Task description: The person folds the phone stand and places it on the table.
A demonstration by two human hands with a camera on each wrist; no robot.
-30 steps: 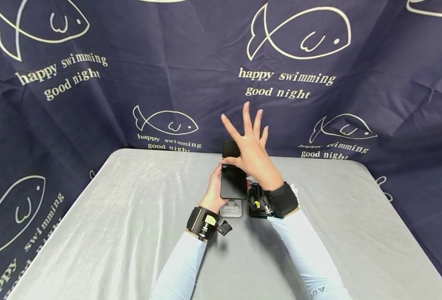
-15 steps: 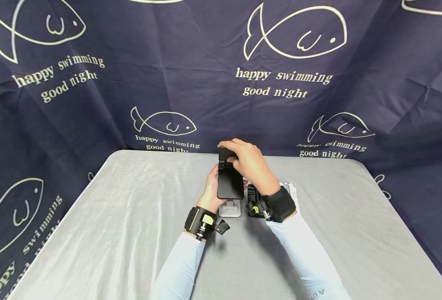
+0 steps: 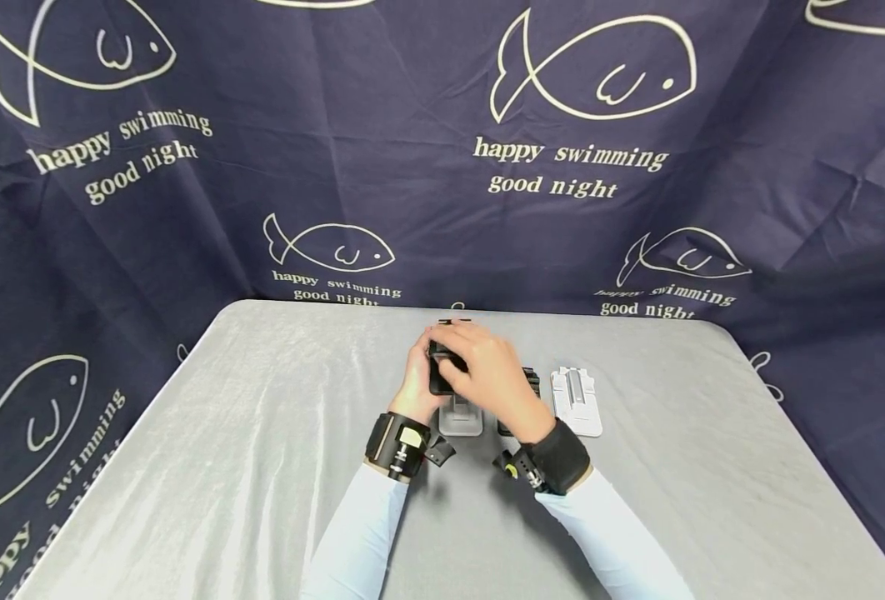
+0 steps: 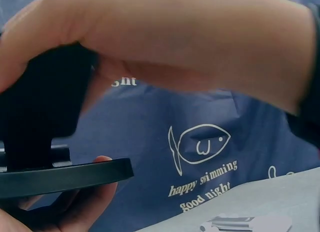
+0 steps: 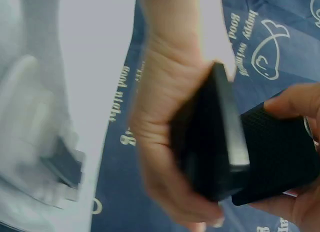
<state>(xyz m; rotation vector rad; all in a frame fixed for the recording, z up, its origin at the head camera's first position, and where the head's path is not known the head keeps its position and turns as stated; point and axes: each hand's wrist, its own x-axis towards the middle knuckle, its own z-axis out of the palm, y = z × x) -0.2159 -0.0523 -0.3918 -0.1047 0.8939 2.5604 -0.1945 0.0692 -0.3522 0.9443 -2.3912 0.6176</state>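
My left hand (image 3: 415, 392) grips the thick slab (image 5: 215, 137) of a black folding phone stand (image 3: 439, 380); in the right wrist view the fingers wrap its edge. From the other side, my right hand (image 3: 493, 373) pinches the stand's textured plate (image 5: 275, 152) between thumb and fingers. A short hinge joins plate and slab, as the left wrist view shows, with the plate (image 4: 45, 102) rising at an angle from the slab (image 4: 65, 178). The stand is held up in front of me, and the right hand covers much of it in the head view.
On the grey cloth-covered table (image 3: 300, 433), a grey stand (image 3: 461, 423) is partly hidden behind the hands. Another black stand (image 3: 532, 380) shows beyond the right wrist. A white folded stand (image 3: 579, 407) lies to its right. A dark blue printed curtain (image 3: 427, 192) hangs behind.
My right hand went from spread fingers above the stand to holding its upper plate, then came down and toward me. The stand's panels tilted, and the white stand came into fuller view.
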